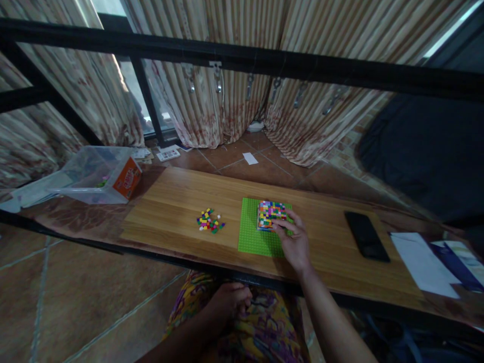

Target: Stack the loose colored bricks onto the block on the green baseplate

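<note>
On a bright green studded baseplate [247, 237] stands a low block of small multicoloured toy bricks [270, 209]. My right hand [295, 239] reaches over the block's right front corner. Its thumb and forefinger are pinched together against the top, and the other fingers curl along the right side; whatever lies between the fingertips is too small to make out. Down in my lap, my left hand [236, 297] rests with its fingers curled closed, hiding its palm. Left of the baseplate lies a loose pile of small coloured bricks [207, 221].
A wooden board [166, 212] forms the tabletop. A clear plastic box [98, 174] with an orange label stands at the left. Toward the right lie a black phone [366, 236] and white papers [423, 262]. A dark metal bar [242, 55] crosses in front of the curtains.
</note>
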Available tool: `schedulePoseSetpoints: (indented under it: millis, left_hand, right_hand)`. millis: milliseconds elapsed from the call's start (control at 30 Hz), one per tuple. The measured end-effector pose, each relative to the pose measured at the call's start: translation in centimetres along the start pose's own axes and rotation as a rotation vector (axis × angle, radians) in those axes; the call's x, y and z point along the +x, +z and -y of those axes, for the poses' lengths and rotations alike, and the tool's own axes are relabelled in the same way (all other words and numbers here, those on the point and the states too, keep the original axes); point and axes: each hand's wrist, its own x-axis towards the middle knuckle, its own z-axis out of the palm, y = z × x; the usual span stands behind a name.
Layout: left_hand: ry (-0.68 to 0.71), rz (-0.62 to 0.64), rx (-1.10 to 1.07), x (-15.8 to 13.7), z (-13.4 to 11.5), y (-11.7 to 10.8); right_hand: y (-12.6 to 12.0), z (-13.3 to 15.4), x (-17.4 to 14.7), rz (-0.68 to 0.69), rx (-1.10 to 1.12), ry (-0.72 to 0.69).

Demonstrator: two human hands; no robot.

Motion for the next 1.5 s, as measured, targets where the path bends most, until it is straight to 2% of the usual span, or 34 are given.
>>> schedulePoseSetpoints:
  millis: [100, 267, 433, 700, 867, 1000, 1067, 1200, 1267, 1367, 1500]
  left_hand:
    - [-0.003, -0.009, 0.0, -0.1, -0.1, 0.2]
    - [0.007, -0.015, -0.049, -0.1, -0.2, 0.2]
    - [-0.008, -0.006, -0.053, 0.3, 0.1, 0.0]
    - [-0.029, 0.018, -0.039, 0.1, -0.2, 0.3]
    - [0.025, 0.067, -0.139, -0.2, -0.9, 0.6]
    - [0.056, 0.06, -0.262, -0.3, -1.5, 0.6]
    - [0.046, 0.063, -0.28, -0.2, -1.6, 0.6]
    - [0.051, 0.049, -0.297, 0.4, -1.4, 0.6]
    - [0.087, 0.079, -0.303, 0.6, -1.2, 0.7]
    - [0.135, 0.148, -0.286, 0.8, -0.9, 0.8]
    - [0.102, 0.191, -0.319, 0.4, -0.8, 0.8]
  right_hand:
    - [0.2, 0.2, 0.0, -0.025, 0.058, 0.018]
    - [0.5, 0.2, -0.5, -0.093, 0.015, -0.069]
    - [0.3, 0.2, -0.7, -0.047, -0.097, -0.178]
    - [0.1, -0.5, -0.7, -0.028, -0.164, -0.267]
    - [-0.6, 0.3, -0.7, -0.007, -0.154, -0.245]
    - [-1.4, 2.0, -2.8, -0.037, -0.099, -0.144]
    - [-1.6, 3.0, -4.8, 0.012, -0.077, -0.07]
    - [-1.6, 5.3, -9.3, 0.332, 0.012, 0.037]
    - [-1.4, 6.2, -11.0, 0.43, 0.046, 0.062]
    - [-1.3, 6.8, -12.3, 0.465, 0.081, 0.092]
    - [-1.6, 6.5, -12.5, 0.46, 0.126, 0.099]
